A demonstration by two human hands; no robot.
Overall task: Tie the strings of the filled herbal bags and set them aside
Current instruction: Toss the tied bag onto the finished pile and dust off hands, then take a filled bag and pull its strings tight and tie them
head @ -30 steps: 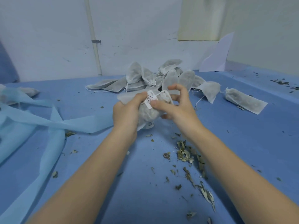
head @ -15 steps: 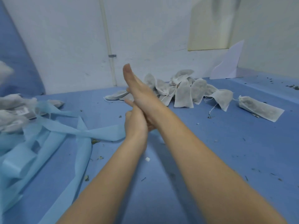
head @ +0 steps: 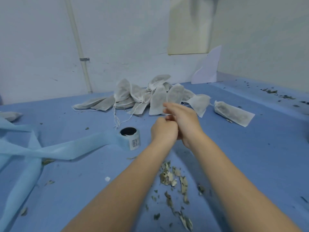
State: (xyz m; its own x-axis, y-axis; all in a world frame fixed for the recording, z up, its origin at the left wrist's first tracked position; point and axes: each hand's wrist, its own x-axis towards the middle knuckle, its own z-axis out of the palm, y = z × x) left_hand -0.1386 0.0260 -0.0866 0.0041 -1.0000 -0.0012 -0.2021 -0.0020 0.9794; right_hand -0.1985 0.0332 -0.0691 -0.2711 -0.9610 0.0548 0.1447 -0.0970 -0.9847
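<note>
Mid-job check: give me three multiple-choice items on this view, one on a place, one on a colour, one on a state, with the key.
1. Where does the small roll with the barcode label stand?
A. left of the hands
B. on the bag pile
C. by the far wall

2. What colour is the table cover?
A. green
B. blue
C. white

3. How are the two hands?
A. spread far apart
B. flat on the table
C. together above the table

Key: A, the roll stands left of the left hand; B, the table cover is blue; C, the left hand meets the right hand in front of the pile of bags.
</note>
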